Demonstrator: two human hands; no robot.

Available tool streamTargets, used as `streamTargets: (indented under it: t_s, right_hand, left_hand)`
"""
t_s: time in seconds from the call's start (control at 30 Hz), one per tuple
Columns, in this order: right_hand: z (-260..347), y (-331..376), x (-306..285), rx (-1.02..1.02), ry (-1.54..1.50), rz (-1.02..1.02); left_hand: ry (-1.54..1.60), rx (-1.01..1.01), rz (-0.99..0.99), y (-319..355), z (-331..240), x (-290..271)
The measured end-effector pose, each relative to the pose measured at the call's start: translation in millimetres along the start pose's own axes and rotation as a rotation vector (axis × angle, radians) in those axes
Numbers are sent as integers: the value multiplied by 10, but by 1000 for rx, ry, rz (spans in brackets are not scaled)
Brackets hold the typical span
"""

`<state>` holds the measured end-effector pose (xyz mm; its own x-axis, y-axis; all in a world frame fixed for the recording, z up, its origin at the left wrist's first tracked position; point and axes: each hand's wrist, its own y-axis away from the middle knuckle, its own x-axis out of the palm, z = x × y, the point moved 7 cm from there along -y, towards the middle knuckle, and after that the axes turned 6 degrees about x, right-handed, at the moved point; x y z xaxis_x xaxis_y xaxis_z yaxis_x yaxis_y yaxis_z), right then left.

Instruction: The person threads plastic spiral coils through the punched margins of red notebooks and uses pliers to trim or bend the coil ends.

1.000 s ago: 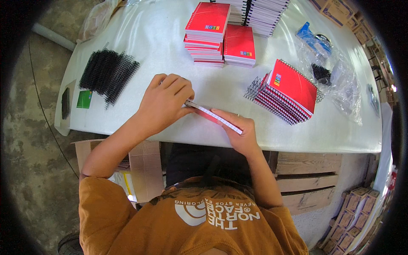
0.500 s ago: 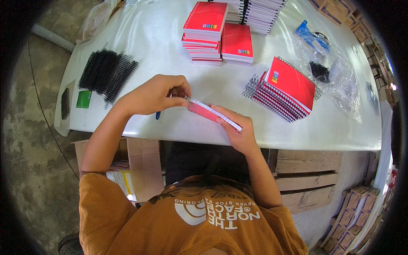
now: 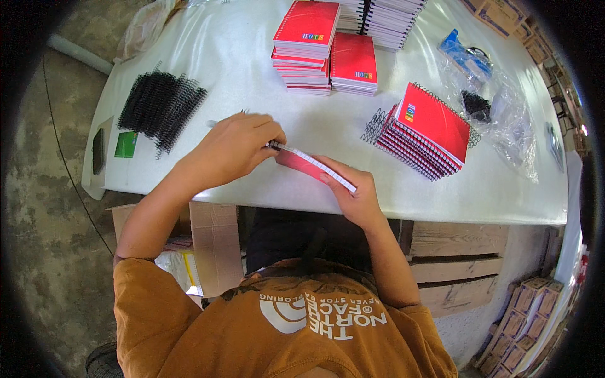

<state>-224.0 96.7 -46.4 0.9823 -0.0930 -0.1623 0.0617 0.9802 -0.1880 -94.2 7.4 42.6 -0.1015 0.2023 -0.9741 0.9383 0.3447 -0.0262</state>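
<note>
Low over the table's near side, a red-covered notebook (image 3: pixel 304 165) is held on edge, its white page edge facing up. My right hand (image 3: pixel 354 194) grips its right end, thumb on the near cover and fingers behind. At the other end, my left hand (image 3: pixel 242 146) is closed with its fingertips pinching a dark bit of spiral binding coil (image 3: pixel 273 145) against the notebook's corner. Most of that coil is hidden by the hand. Thin ends of something stick out behind the left hand, too small to make out.
Black spiral coils (image 3: pixel 157 107) lie piled at the left, beside a green card (image 3: pixel 126 144). Red notebooks (image 3: pixel 307 25) are stacked at the back. Coil-bound notebooks (image 3: pixel 435 123) stand in a stack at right, near clear plastic wrap (image 3: pixel 507 126). Below the edge is an open cardboard box (image 3: pixel 214 246).
My left hand has rolled over, its fingers now curled down at the notebook's corner, where a dark coil end shows. The right hand keeps its hold, almost unmoved.
</note>
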Motion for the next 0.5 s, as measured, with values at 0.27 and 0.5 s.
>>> streamTargets:
  t_s: [0.27,0.5]
  right_hand:
    - [82,69,61,-102,149,-40]
    - [100,215,230,-131,164,-22]
  left_hand:
    - [-253,50,-40,33,-117,-28]
    - [-370,34,-376,727,-396,1047]
